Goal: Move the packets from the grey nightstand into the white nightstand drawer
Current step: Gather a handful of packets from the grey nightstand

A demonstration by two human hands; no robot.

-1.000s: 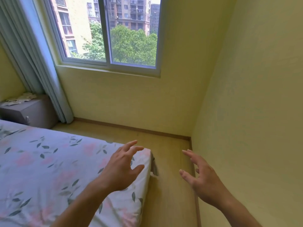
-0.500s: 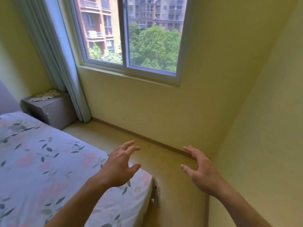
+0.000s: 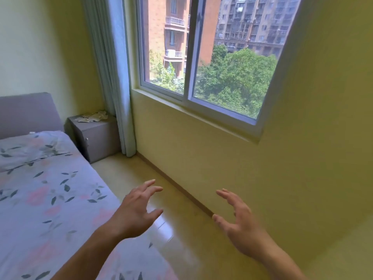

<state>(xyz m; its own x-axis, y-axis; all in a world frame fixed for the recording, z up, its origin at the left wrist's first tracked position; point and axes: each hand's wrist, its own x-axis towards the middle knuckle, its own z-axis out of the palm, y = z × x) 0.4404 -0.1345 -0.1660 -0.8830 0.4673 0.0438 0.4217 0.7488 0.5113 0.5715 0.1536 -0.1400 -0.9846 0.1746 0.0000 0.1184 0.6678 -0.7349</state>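
Several pale packets (image 3: 92,117) lie scattered on top of the grey nightstand (image 3: 99,138), which stands in the far corner between the bed and the curtain. My left hand (image 3: 136,211) hovers over the bed's edge, fingers spread and loosely bent, holding nothing. My right hand (image 3: 238,221) is raised over the floor near the wall, fingers spread, also holding nothing. Both hands are far from the nightstand. No white nightstand is in view.
A bed (image 3: 46,199) with a floral cover fills the left, its grey headboard (image 3: 26,112) against the far wall. A strip of wooden floor (image 3: 181,229) runs between bed and yellow wall toward the nightstand. A curtain (image 3: 113,77) hangs beside the window (image 3: 212,57).
The view has swung left and moved forward, so the grey nightstand and headboard now sit nearer and larger. Both hands stay raised and spread with nothing in them.
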